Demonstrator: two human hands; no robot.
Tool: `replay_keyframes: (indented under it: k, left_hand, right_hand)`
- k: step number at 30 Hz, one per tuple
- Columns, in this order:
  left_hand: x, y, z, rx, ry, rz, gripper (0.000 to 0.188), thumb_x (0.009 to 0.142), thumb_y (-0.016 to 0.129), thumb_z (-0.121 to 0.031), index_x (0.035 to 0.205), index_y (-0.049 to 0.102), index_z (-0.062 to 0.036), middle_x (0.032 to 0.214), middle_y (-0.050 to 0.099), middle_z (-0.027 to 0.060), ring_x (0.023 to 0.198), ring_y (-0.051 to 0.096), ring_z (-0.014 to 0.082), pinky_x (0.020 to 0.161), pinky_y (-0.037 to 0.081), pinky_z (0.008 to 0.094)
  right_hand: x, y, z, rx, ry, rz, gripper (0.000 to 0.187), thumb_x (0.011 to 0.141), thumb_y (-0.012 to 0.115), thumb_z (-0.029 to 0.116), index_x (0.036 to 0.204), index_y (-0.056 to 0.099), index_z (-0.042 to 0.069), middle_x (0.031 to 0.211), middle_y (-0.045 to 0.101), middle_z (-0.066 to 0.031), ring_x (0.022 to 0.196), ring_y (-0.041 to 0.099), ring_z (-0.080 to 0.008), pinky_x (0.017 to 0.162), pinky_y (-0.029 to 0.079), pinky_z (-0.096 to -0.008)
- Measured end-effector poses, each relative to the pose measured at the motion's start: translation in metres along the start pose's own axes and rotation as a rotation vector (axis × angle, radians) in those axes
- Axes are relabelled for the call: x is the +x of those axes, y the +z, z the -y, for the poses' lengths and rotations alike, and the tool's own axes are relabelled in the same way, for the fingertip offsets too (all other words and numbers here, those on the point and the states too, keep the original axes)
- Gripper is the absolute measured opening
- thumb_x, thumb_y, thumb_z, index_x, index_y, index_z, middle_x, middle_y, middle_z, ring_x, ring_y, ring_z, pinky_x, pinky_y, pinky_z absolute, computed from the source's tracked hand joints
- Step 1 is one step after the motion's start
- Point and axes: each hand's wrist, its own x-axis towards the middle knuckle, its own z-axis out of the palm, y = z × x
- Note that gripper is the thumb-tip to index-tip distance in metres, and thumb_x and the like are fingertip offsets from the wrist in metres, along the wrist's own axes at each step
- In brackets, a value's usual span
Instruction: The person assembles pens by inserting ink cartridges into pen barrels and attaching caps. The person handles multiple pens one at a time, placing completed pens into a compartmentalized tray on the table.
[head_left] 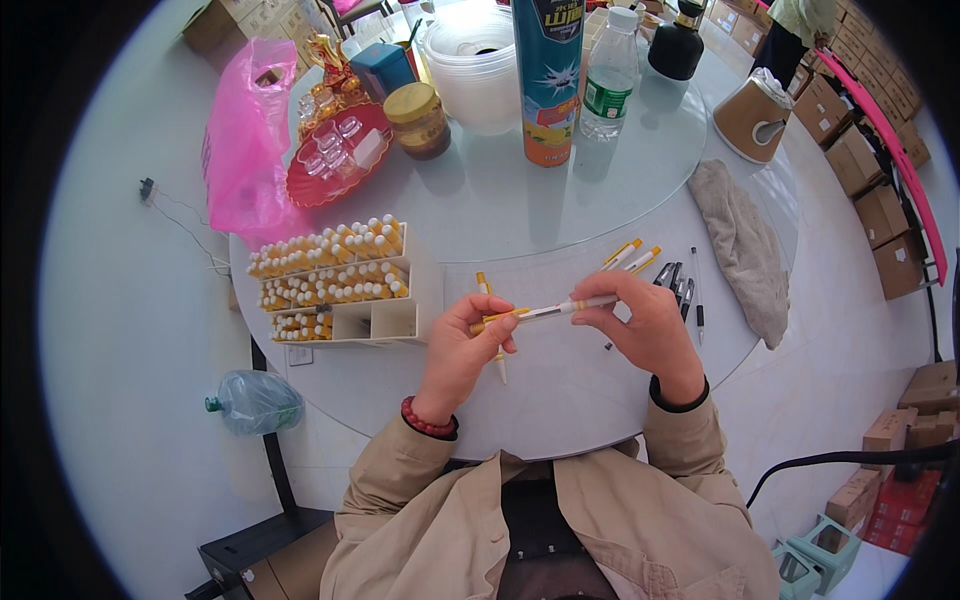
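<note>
Above the table's near part, both hands hold one slim yellow-and-white pen roughly level, a dark length showing mid-pen. My left hand is closed on its yellow end. The fingers of my right hand pinch its white end. Under my left hand lies another yellow-and-white pen, partly hidden. Beyond my right hand rest several yellow-and-white pens and a few black pens. To the left stands a cream compartment rack, with many white-tipped yellow pens in its rows; two front compartments hold none.
On the glass turntable stand a tall spray can, a water bottle, a jar and a red dish of small cups. A grey cloth lies at the right edge; a pink bag hangs far left.
</note>
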Motion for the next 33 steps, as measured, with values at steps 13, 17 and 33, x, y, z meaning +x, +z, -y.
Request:
replay_keyframes:
  k: [13, 17, 33]
  left_hand:
    - [0.0004, -0.0014, -0.0039, -0.157, -0.014, 0.031, 0.02, 0.095, 0.064, -0.001, 0.114, 0.06, -0.0032, 0.099, 0.069, 0.0078, 0.085, 0.067, 0.0085, 0.056, 0.04, 0.0185]
    - [0.0006, 0.0004, -0.0058, -0.168, -0.016, 0.015, 0.021, 0.095, 0.064, -0.001, 0.116, 0.06, -0.0027, 0.099, 0.07, 0.0109, 0.081, 0.065, 0.0078, 0.058, 0.042, 0.0189]
    - [-0.0002, 0.0001, -0.0044, -0.196, -0.03, 0.0, 0.018, 0.098, 0.061, -0.003, 0.115, 0.06, -0.0026, 0.098, 0.069, 0.01, 0.082, 0.066, 0.0089, 0.061, 0.046, 0.0196]
  right_hand:
    - [0.0002, 0.001, 0.001, 0.002, -0.004, -0.004, 0.021, 0.088, 0.068, -0.005, 0.108, 0.064, 0.002, 0.098, 0.071, -0.0095, 0.084, 0.071, -0.0244, 0.07, 0.055, -0.0305]
    - [0.0001, 0.0004, -0.0001, -0.023, -0.038, 0.004, 0.02, 0.09, 0.067, -0.002, 0.109, 0.062, 0.001, 0.096, 0.071, -0.0105, 0.082, 0.071, -0.0239, 0.069, 0.055, -0.0298]
    - [-0.0013, 0.0, 0.004, 0.004, 0.045, 0.049, 0.019, 0.086, 0.074, 0.002, 0.102, 0.065, 0.001, 0.086, 0.07, -0.0068, 0.067, 0.066, -0.0158, 0.063, 0.051, -0.0265]
